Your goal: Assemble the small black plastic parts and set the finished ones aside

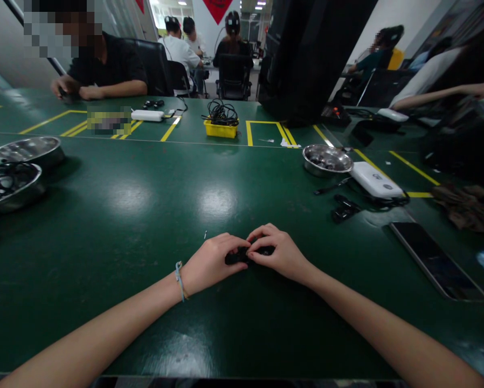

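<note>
"Grip first: narrow on both sides?"

"Yes. Left hand (pixel 215 257) has thumb and fingers round a small black piece (pixel 234 257). Right hand (pixel 281 253) pinches at its other end, fingertips meeting the left's. Might be two pieces end to end; fingers cover too much, cannot tell."

"Position? Take the yellow tray (pixel 221 130) as marker."

"Well to the wearer's side of the tray, slightly right of it, low over the green table (pixel 145 242). Whether it touches the surface, cannot tell. Tray itself heaped with black cable (pixel 221 112)."

"Close to the hands?"

"Thin silver pin (pixel 205 235) just beyond the left hand, about in line with the tray's left edge. Pale blue bracelet (pixel 179 280) on the left wrist."

"Right of the tray?"

"Metal bowl (pixel 326 170), dark items inside, a little nearer the wearer than the tray. White device (pixel 377 180) just beside it, farther right of the tray. Black parts (pixel 344 209) nearer the wearer than both. Dark-screened phone (pixel 436 261) far right of the tray, much nearer the wearer."

"Left of it?"

"White oblong box (pixel 147 116), nearly level with the tray. Two steel bowls (pixel 32 191) far left, nearer the wearer; the closer one holds black cord. Person in black (pixel 121 64) seated beyond the tray, to its left."
</note>
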Action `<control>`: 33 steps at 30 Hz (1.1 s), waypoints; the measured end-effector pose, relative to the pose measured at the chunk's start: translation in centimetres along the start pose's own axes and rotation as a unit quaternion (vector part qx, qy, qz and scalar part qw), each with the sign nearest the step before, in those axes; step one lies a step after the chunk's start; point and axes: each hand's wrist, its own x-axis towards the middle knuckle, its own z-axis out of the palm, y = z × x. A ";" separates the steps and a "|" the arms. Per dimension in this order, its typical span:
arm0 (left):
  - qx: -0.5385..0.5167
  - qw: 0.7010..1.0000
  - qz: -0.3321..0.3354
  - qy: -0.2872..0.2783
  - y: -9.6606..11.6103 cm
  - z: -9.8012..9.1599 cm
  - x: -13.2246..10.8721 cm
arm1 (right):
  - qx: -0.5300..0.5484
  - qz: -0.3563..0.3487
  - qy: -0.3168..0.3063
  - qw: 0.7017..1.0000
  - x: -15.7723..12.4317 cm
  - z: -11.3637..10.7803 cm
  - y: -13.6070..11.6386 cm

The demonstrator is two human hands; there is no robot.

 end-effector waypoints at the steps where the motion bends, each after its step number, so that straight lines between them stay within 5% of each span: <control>1: 0.001 1.000 0.000 0.002 0.0 0.0 0.0 | 0.001 0.002 0.004 1.000 0.0 0.1 0.0; 33: 0.008 0.999 0.042 0.003 -0.2 -0.1 0.0 | -0.023 0.019 0.045 0.999 -0.3 0.9 -0.3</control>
